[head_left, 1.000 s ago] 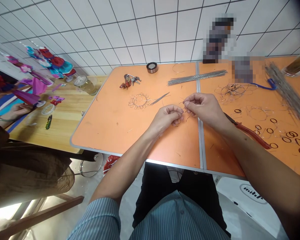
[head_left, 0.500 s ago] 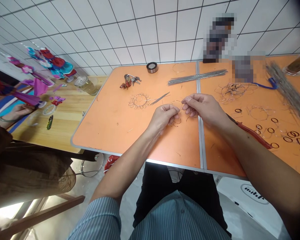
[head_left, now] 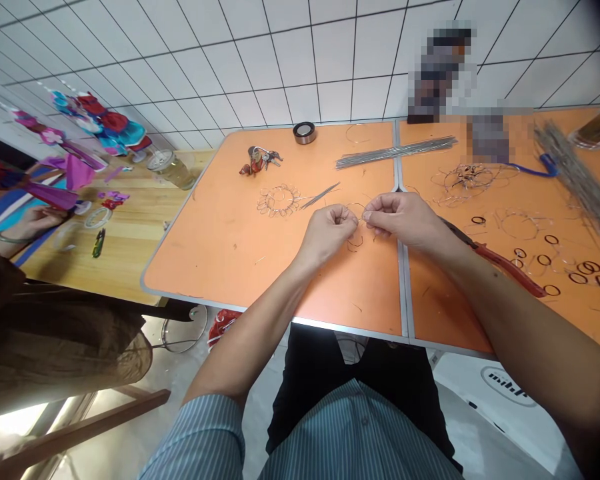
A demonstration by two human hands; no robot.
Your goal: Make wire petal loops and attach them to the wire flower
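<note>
My left hand (head_left: 329, 230) and my right hand (head_left: 397, 217) meet over the orange table, fingertips a small gap apart. Each pinches the same thin wire (head_left: 355, 244), whose curved ends show below and between the fingers. Much of this wire is hidden by the hands. Beyond my left hand lies a looped, flower-shaped wire ring (head_left: 279, 201), with a few short straight wires (head_left: 321, 195) beside it. Red-handled pliers (head_left: 513, 268) rest partly behind my right forearm.
Straight wire bundles (head_left: 395, 153) lie at the back and far right. Several small dark rings (head_left: 544, 260) and tangled wire (head_left: 467, 179) are scattered on the right. Keys (head_left: 261, 160) and a tape roll (head_left: 304, 133) sit at the back. A co-worker's hand (head_left: 43, 220) is at the left.
My left fingers have curled and tilted slightly upward around the wire. The right hand has shifted a little, its fingertips lower, still pinching the wire. The things on the table stay put.
</note>
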